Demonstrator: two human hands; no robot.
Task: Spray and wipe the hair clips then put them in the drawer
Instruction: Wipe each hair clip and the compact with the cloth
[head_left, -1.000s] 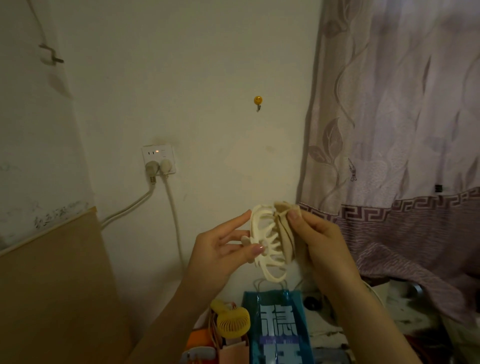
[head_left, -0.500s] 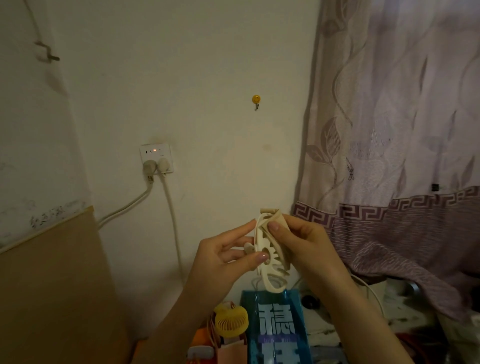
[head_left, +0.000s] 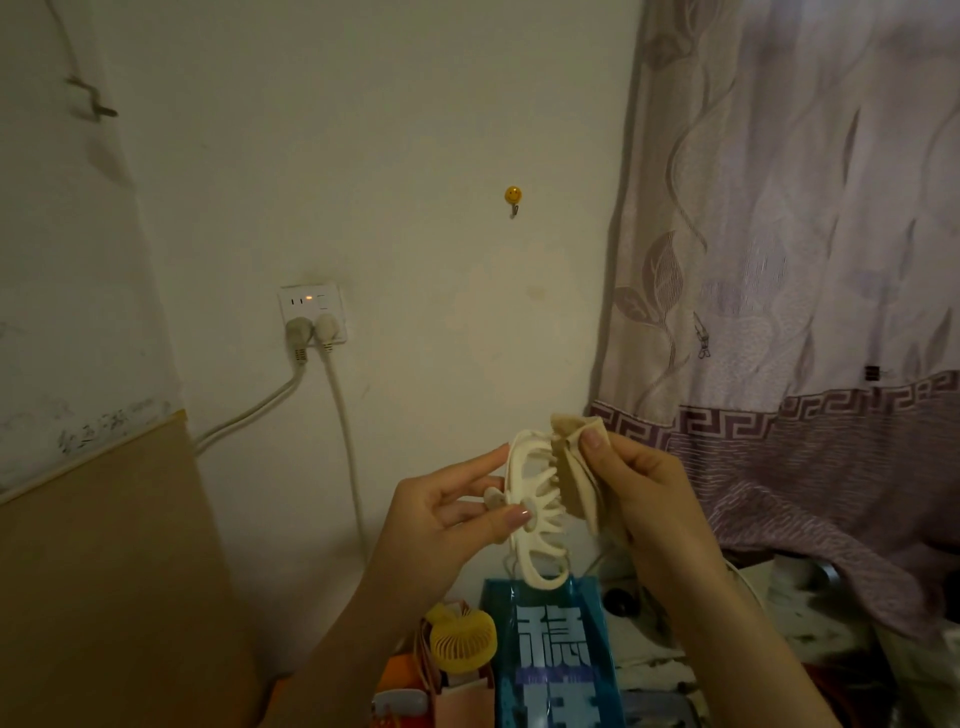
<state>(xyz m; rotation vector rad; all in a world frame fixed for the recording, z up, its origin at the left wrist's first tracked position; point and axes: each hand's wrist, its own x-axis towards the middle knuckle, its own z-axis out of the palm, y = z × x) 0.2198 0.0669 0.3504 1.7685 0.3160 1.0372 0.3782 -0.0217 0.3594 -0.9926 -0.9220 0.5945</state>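
Observation:
A large cream claw hair clip (head_left: 532, 512) is held up in front of the wall, its teeth pointing right. My left hand (head_left: 447, 514) pinches the clip at its hinge between thumb and fingers. My right hand (head_left: 641, 496) grips a folded beige cloth (head_left: 576, 470) and presses it against the clip's right half near the top. No spray bottle or drawer is in view.
Below the hands stand a blue paper bag (head_left: 553, 654) with white characters, a small yellow fan (head_left: 462, 636) and orange items. A wall socket (head_left: 311, 314) with two plugged cables is at left, a brown board (head_left: 104, 571) lower left, a patterned curtain (head_left: 789, 291) at right.
My right hand has drawn the cloth away from the clip's middle and back up to its right side. The clip's teeth show again. My left hand keeps its pinch.

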